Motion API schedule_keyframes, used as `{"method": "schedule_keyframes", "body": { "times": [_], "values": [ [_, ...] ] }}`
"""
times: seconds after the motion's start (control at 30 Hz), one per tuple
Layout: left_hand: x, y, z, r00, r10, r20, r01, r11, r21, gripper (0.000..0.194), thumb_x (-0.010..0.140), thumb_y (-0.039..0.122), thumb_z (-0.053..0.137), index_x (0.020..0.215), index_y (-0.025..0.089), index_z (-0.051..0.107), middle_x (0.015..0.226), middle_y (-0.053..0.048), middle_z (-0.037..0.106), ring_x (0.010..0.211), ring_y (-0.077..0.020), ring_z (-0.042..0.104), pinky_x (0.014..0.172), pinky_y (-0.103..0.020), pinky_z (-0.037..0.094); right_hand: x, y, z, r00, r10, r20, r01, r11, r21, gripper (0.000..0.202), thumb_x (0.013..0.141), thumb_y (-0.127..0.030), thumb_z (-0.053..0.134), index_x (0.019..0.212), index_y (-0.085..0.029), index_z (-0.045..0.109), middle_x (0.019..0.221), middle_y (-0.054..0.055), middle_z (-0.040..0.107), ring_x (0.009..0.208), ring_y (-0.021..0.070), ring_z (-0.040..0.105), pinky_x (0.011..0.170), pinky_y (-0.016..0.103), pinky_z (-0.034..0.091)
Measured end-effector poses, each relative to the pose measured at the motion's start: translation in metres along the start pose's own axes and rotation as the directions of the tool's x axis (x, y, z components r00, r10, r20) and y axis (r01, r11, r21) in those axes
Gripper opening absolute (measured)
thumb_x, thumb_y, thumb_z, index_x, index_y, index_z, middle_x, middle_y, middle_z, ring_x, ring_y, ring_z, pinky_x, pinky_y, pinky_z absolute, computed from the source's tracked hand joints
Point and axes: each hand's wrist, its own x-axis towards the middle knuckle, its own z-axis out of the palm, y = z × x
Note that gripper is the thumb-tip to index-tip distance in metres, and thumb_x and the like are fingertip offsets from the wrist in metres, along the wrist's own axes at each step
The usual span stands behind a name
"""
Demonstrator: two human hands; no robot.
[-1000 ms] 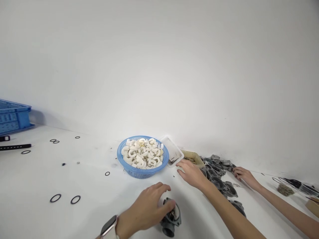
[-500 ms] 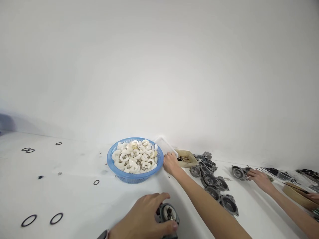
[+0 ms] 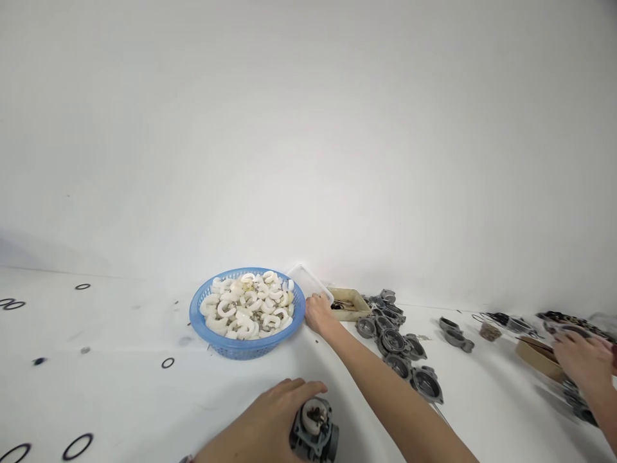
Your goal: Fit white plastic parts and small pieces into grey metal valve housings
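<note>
Left hand [image 3: 270, 418] wraps around a grey housing [image 3: 311, 444].
Right hand [image 3: 319, 313] bunches at the white tray [image 3: 306, 281], grip unclear; the housing's opening shows a white insert [image 3: 307, 421].

pass: between blue basket [image 3: 245, 351] and left grip [image 3: 270, 418] | block: right forearm [image 3: 380, 392], castings [image 3: 393, 341]

"How's the light?"

"Bright and diffuse. The white wall [image 3: 308, 141] is palest toward its middle, greyer at the top right corner. My left hand [image 3: 270, 415] and right forearm [image 3: 385, 395] lay soft shadows on the table [image 3: 130, 392]."

"Sharp?"

"The blue basket [image 3: 243, 351] reads clearly, but a co-worker's hand [image 3: 580, 359] is blurred, and the right edge looks smeared."
</note>
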Motion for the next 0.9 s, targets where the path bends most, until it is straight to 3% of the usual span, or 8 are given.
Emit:
{"method": "schedule_keyframes", "body": {
  "times": [0.23, 0.5, 0.6, 0.7, 0.8, 0.9],
  "values": [
    [0.002, 0.000, 0.003, 0.993, 0.015, -0.119, -0.009, 0.998, 0.054, 0.071, 0.071, 0.038, 0.085, 0.138, 0.041, 0.061, 0.136, 0.000, 0.063, 0.131, -0.0346, 0.053, 0.114, -0.046, 0.042, 0.001, 0.005, 0.003, 0.997, -0.062, 0.056, 0.068, 0.990, -0.122, 0.033, 0.101, -0.035, 0.067, 0.128, -0.017, 0.064, 0.130, 0.010, 0.066, 0.111, 0.0251, 0.068, 0.094, 0.047, 0.059],
    [-0.001, 0.013, 0.001, 0.994, 0.001, -0.112, 0.013, 0.992, 0.125, 0.068, 0.072, 0.042, 0.084, 0.135, 0.035, 0.060, 0.128, -0.002, 0.066, 0.125, -0.0356, 0.054, 0.109, -0.045, 0.040, -0.016, 0.010, -0.001, 0.994, -0.109, -0.032, 0.105, 0.989, -0.102, 0.028, 0.102, -0.034, 0.066, 0.125, -0.019, 0.066, 0.129, 0.009, 0.067, 0.111, 0.0242, 0.067, 0.095, 0.045, 0.059],
    [-0.003, 0.018, -0.002, 0.989, 0.009, -0.150, 0.007, 0.994, 0.107, 0.066, 0.070, 0.041, 0.085, 0.132, 0.034, 0.062, 0.129, -0.002, 0.064, 0.124, -0.0338, 0.055, 0.106, -0.040, 0.042, -0.021, 0.012, -0.007, 0.991, -0.107, -0.083, 0.106, 0.994, -0.015, 0.025, 0.102, -0.034, 0.066, 0.122, -0.019, 0.067, 0.128, 0.009, 0.067, 0.110, 0.0236, 0.068, 0.095, 0.045, 0.058],
    [-0.002, 0.023, -0.005, 0.976, 0.076, -0.204, -0.061, 0.995, 0.077, 0.039, 0.072, 0.027, 0.077, 0.110, 0.031, 0.069, 0.111, 0.002, 0.067, 0.106, -0.0242, 0.062, 0.091, -0.030, 0.047, -0.034, 0.014, -0.017, 0.989, -0.080, -0.125, 0.097, 0.986, 0.134, 0.017, 0.101, -0.028, 0.067, 0.113, -0.016, 0.070, 0.118, 0.007, 0.071, 0.110, 0.0244, 0.067, 0.098, 0.047, 0.056],
    [0.000, 0.024, -0.005, 0.967, 0.113, -0.230, -0.104, 0.993, 0.048, 0.028, 0.075, 0.019, 0.069, 0.101, 0.028, 0.070, 0.105, 0.003, 0.067, 0.098, -0.0199, 0.064, 0.086, -0.026, 0.047, -0.063, 0.015, -0.033, 0.987, -0.013, -0.162, 0.068, 0.937, 0.341, 0.017, 0.097, -0.010, 0.059, 0.101, -0.016, 0.074, 0.103, 0.010, 0.076, 0.108, 0.0261, 0.066, 0.099, 0.045, 0.051],
    [0.001, 0.022, -0.003, 0.968, 0.103, -0.227, -0.102, 0.995, 0.016, 0.027, 0.077, 0.019, 0.069, 0.103, 0.027, 0.069, 0.107, 0.002, 0.067, 0.101, -0.0206, 0.064, 0.088, -0.026, 0.048, -0.107, 0.013, -0.049, 0.988, 0.062, -0.142, 0.033, 0.811, 0.584, 0.022, 0.095, -0.011, 0.056, 0.104, -0.018, 0.075, 0.096, 0.008, 0.078, 0.088, 0.0213, 0.068, 0.082, 0.034, 0.054]
  ]
}}
